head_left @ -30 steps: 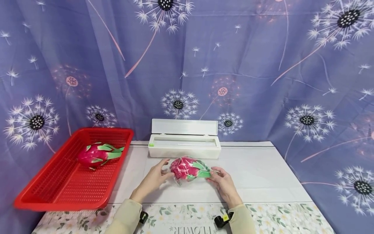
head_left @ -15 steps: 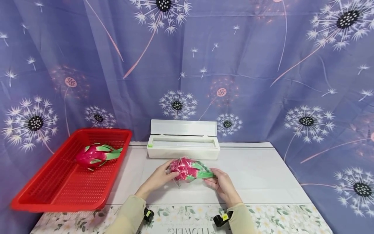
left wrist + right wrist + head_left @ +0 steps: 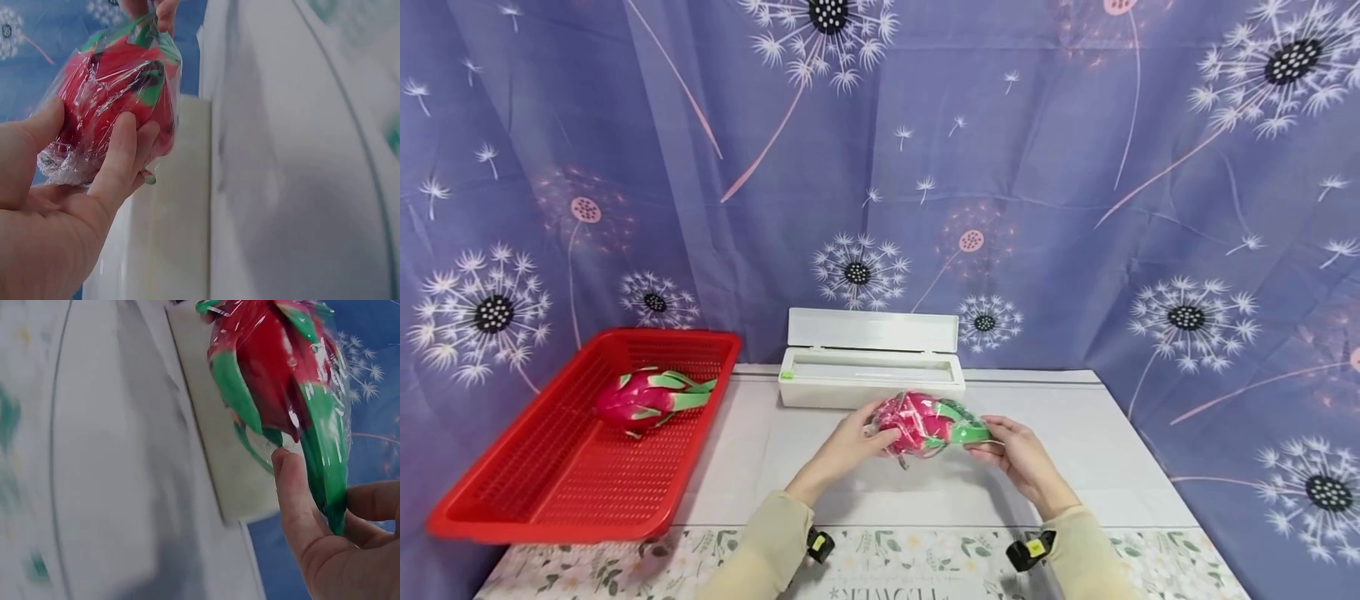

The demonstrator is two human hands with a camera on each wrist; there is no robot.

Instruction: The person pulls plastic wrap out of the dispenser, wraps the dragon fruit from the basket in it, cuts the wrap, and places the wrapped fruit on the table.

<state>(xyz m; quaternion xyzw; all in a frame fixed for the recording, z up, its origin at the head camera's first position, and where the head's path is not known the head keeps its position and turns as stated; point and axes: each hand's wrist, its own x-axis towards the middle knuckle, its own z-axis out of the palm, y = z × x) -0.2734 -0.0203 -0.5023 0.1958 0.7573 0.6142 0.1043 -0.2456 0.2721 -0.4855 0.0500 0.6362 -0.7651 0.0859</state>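
Note:
A pink dragon fruit with green leaf tips (image 3: 917, 422), covered in clear plastic wrap, is held between both hands above the white table, in front of the wrap box. My left hand (image 3: 848, 450) grips its rounded end; in the left wrist view the thumb and fingers (image 3: 119, 153) spread around the wrapped fruit, where the film is bunched. My right hand (image 3: 1021, 458) pinches the green leafy end, and the right wrist view shows the thumb and fingers (image 3: 294, 494) about the long green tips.
Behind the hands stands a white plastic-wrap dispenser box (image 3: 872, 392) with its lid (image 3: 872, 329) raised. At the left a red plastic basket (image 3: 572, 492) contains an unwrapped dragon fruit (image 3: 651, 402). A patterned purple curtain (image 3: 1045, 167) hangs around the table; a floral cloth (image 3: 917, 550) covers its front edge.
My left hand has closed around the fruit's rounded end. Both hands have lifted the wrapped dragon fruit and carried it to the right.

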